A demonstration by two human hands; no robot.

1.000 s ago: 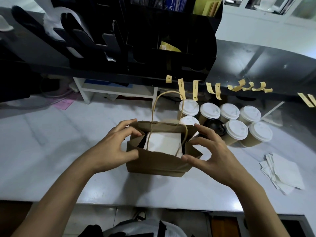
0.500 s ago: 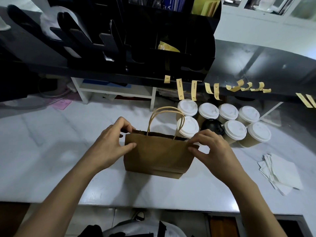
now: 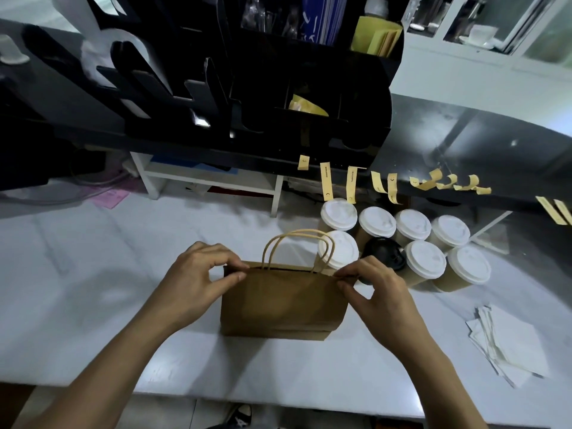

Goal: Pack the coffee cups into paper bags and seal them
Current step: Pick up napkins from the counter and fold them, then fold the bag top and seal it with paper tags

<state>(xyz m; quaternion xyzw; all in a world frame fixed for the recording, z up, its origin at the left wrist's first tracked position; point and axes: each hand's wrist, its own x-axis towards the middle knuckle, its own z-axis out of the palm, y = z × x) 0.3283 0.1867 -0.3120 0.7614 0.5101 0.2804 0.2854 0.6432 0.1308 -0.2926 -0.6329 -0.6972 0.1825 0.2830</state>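
A brown paper bag (image 3: 283,301) stands upright on the white counter (image 3: 93,274), its mouth pressed nearly flat and its two twisted handles up. My left hand (image 3: 198,280) pinches the top left corner of the bag. My right hand (image 3: 376,292) pinches the top right corner. Behind the bag stand several paper coffee cups (image 3: 425,263) with white lids and one with a black lid (image 3: 385,257). What is inside the bag is hidden.
Yellow sticker strips (image 3: 351,184) hang from the edge of the dark shelf (image 3: 464,150) above the cups. A stack of white napkins (image 3: 507,342) lies at the right. A black organiser rack (image 3: 247,88) stands on the shelf. The counter's front edge runs close below the bag.
The bag's mouth was open, showing white paper inside; both hands have drawn the top edges together and slid out to the two top corners.
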